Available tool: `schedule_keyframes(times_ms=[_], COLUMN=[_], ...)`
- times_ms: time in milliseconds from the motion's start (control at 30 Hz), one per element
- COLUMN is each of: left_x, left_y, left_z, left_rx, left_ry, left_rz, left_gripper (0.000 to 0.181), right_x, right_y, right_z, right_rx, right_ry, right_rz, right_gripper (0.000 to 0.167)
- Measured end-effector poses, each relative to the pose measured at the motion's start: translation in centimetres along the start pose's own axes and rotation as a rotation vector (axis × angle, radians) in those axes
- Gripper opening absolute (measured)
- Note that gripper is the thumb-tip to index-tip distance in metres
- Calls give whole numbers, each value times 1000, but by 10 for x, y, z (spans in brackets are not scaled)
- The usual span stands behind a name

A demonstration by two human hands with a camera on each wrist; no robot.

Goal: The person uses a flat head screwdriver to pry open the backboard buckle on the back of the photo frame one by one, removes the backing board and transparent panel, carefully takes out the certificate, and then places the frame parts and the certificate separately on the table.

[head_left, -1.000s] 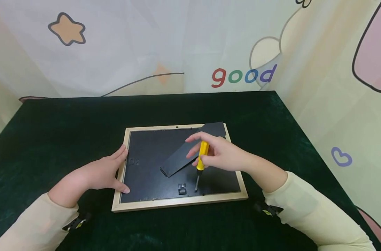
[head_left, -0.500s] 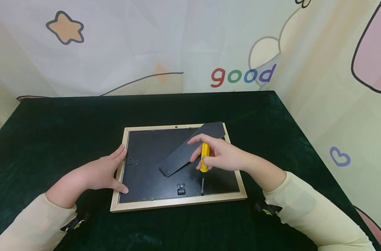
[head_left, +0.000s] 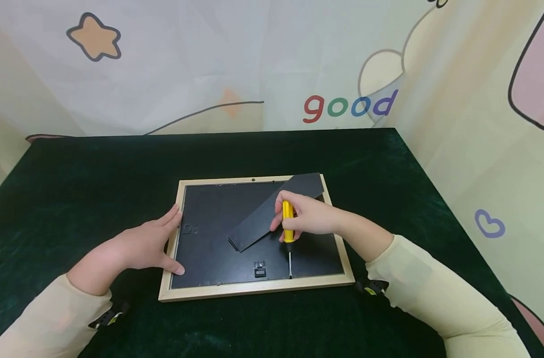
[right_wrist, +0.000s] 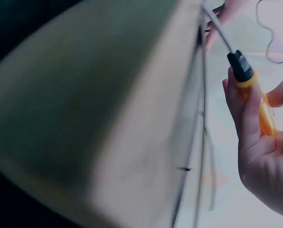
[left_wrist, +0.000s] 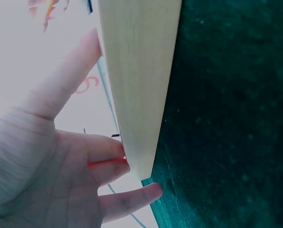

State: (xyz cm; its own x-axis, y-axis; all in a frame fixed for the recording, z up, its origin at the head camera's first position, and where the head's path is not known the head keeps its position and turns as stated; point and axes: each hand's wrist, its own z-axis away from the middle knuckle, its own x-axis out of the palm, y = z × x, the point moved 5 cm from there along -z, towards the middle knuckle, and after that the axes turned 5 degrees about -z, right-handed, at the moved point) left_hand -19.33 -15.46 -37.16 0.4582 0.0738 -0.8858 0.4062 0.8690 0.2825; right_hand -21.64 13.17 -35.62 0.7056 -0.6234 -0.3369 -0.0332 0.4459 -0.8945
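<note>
A wooden picture frame [head_left: 209, 293] lies back side up, its black backing board [head_left: 218, 209] showing. The right hand [head_left: 314, 215] grips a yellow-handled screwdriver [head_left: 288, 211], whose tip is at the board's near edge, right of a small metal hanger [head_left: 260, 269]. In the right wrist view, fingers and thumb wrap the screwdriver handle [right_wrist: 265, 111]. My left hand [head_left: 142, 246] rests with spread, fairly straight fingers on the frame's left side; in the left wrist view the fingers of the left hand [left_wrist: 75, 156] touch the wooden edge [left_wrist: 136, 85].
A black stand flap [head_left: 263, 219] lies diagonally over the board, its upper end over the frame's far right corner. Dark green cloth [head_left: 120, 164] covers the table. Behind hangs a printed curtain [head_left: 187, 59] with the word "good".
The screwdriver has shifted slightly right from its place a second ago and stands more upright, its tip now at the board's near edge. The right fingers have curled closer round the handle. The left hand stays.
</note>
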Motion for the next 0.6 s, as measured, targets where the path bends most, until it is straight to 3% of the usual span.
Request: schedule_keyframes(times_ms=[233, 467, 600], left_x=[-1, -1, 0], left_y=[1, 1, 2], left_z=[1, 2, 1], left_rx=[2, -7, 5], left_ry=[5, -7, -8], left_rz=[8, 30, 43], left_gripper=[130, 129, 129], right_x=[15, 28, 35], right_y=[-31, -42, -42], right_z=[34, 58, 67], right_rx=[-175, -195, -247], right_ry=[78, 151, 168], right_rz=[278, 495, 523], right_gripper=[24, 31, 34])
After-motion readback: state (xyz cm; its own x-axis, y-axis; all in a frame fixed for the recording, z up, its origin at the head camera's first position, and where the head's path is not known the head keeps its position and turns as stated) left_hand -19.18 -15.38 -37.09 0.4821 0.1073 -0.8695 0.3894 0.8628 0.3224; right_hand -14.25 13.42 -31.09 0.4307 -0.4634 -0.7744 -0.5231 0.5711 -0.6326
